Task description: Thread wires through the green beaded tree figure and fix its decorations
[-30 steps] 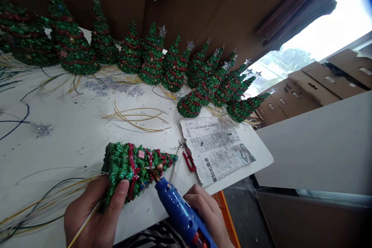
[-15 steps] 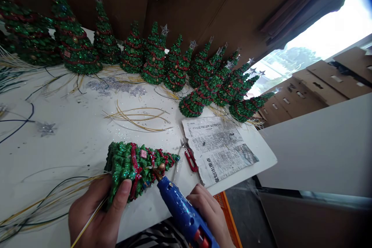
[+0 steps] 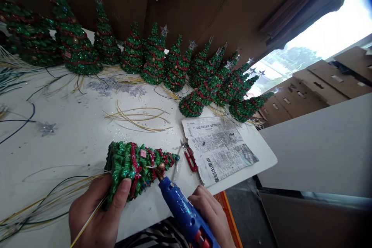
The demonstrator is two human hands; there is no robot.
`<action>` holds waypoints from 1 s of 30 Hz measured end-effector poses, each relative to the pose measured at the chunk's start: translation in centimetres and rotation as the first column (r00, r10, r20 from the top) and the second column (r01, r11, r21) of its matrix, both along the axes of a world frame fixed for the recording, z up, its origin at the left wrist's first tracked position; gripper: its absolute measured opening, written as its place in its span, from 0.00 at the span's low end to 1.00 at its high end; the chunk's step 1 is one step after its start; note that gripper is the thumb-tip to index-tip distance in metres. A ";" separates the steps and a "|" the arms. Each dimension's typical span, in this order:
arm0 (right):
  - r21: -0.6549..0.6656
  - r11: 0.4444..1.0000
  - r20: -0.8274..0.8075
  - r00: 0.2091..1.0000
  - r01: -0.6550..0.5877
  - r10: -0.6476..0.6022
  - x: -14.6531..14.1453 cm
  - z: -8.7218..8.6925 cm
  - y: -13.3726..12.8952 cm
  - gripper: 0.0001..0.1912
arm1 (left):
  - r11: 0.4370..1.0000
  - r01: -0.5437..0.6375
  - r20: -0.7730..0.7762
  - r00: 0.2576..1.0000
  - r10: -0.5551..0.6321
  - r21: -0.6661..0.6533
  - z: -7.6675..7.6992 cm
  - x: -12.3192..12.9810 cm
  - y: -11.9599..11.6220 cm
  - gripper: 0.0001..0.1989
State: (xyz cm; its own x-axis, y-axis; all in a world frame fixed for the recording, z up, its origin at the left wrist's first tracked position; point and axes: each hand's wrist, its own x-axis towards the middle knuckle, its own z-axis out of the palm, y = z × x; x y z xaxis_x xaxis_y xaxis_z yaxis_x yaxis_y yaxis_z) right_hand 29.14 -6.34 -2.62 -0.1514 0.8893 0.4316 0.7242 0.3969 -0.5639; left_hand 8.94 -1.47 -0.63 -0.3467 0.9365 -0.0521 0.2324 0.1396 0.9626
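Observation:
My left hand (image 3: 97,209) grips a small green Christmas tree figurine (image 3: 124,162) by its base, thumb on the near side. The tree lies on its side, tip to the right, with red garland, a pink gift and small balls on it. Thin yellow and green wires (image 3: 55,201) trail leftward from its base, and one yellow wire runs down across my left palm. Closed round a blue glue gun (image 3: 181,209), my right hand (image 3: 210,213) keeps its nozzle against the tree near a gold ball. Part of the gun's handle is hidden by the frame edge.
Glittery trees (image 3: 154,58) with wires stand along the back of the white table (image 3: 72,139). Red-handled snips (image 3: 190,159) lie beside a newspaper sheet (image 3: 221,149). Loose yellow wires (image 3: 139,118) and clear stars (image 3: 48,128) lie on the tabletop. An orange crate (image 3: 228,217) shows below.
Hardly anything differs. The glue gun and my right hand have shifted very slightly to the right, with the nozzle still at the same spot on the tree.

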 end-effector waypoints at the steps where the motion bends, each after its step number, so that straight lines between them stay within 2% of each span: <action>1: -0.005 1.000 0.005 1.000 0.020 -0.020 0.1 -0.1 -0.1 0.14 | 1.000 -0.002 0.003 1.000 0.002 -0.002 0.0 0.0 0.0 0.13; 4: -0.026 0.993 0.031 0.993 0.119 -0.118 0.6 -0.3 -0.4 0.15 | 1.000 -0.003 0.001 1.000 0.003 -0.012 -0.1 -0.1 0.0 0.16; 7: -0.078 0.948 0.090 0.949 0.309 -0.302 2.3 -0.1 -0.5 0.15 | 1.000 0.008 -0.009 1.000 -0.008 -0.021 0.1 -0.2 0.1 0.18; 9: -0.118 0.864 0.160 0.868 0.490 -0.470 4.3 0.4 0.1 0.13 | 0.999 0.026 -0.026 0.999 -0.027 -0.025 0.1 -0.4 0.3 0.21; 12: -0.134 0.683 0.282 0.688 0.719 -0.669 8.5 0.9 2.1 0.17 | 0.997 0.076 -0.076 0.994 -0.077 -0.009 -0.3 -1.1 0.7 0.24; 14: -0.144 0.579 0.341 0.590 0.802 -0.732 11.4 1.0 3.7 0.18 | 0.991 0.131 -0.101 0.986 -0.129 0.016 -0.8 -1.7 1.0 0.24; 16: -0.164 0.503 0.390 0.524 0.849 -0.757 14.1 0.7 5.0 0.17 | 0.985 0.170 -0.109 0.980 -0.166 0.032 -1.2 -2.1 1.2 0.23; 19: -0.194 0.447 0.433 0.485 0.873 -0.759 17.0 0.2 6.0 0.18 | 0.983 0.179 -0.100 0.980 -0.174 0.036 -1.4 -2.2 1.4 0.23; 22: -0.159 0.474 0.404 0.495 0.866 -0.769 17.9 0.1 6.0 0.18 | 0.983 0.180 -0.093 0.980 -0.176 0.037 -1.3 -2.0 1.3 0.23; 24: -0.088 0.539 0.340 0.534 0.837 -0.774 16.7 0.1 5.7 0.17 | 0.983 0.179 -0.101 0.979 -0.174 0.041 -1.2 -2.0 1.3 0.22; 25: -0.045 0.586 0.300 0.571 0.809 -0.764 15.5 0.2 5.5 0.15 | 0.983 0.179 -0.108 0.979 -0.174 0.045 -1.2 -2.0 1.3 0.22; 27: 0.027 0.718 0.216 0.698 0.695 -0.683 12.0 0.3 5.0 0.14 | 0.981 0.190 -0.114 0.976 -0.184 0.047 -1.3 -2.1 1.2 0.22; 29: 0.076 0.857 0.142 0.845 0.510 -0.516 7.5 0.3 4.6 0.13 | 0.978 0.206 -0.120 0.972 -0.199 0.043 -1.2 -2.2 1.2 0.21; 30: 0.090 0.908 0.116 0.902 0.408 -0.417 5.2 0.4 4.4 0.12 | 0.976 0.212 -0.124 0.971 -0.206 0.041 -1.2 -2.3 1.2 0.21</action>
State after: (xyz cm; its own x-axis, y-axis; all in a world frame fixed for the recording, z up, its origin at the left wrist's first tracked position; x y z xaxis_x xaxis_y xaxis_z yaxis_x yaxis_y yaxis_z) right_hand 34.31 -1.99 -2.23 0.1652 0.8563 0.4894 0.8955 0.0777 -0.4383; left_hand 6.63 -0.24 -1.83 -0.1437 0.9892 0.0300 0.3632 0.0245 0.9314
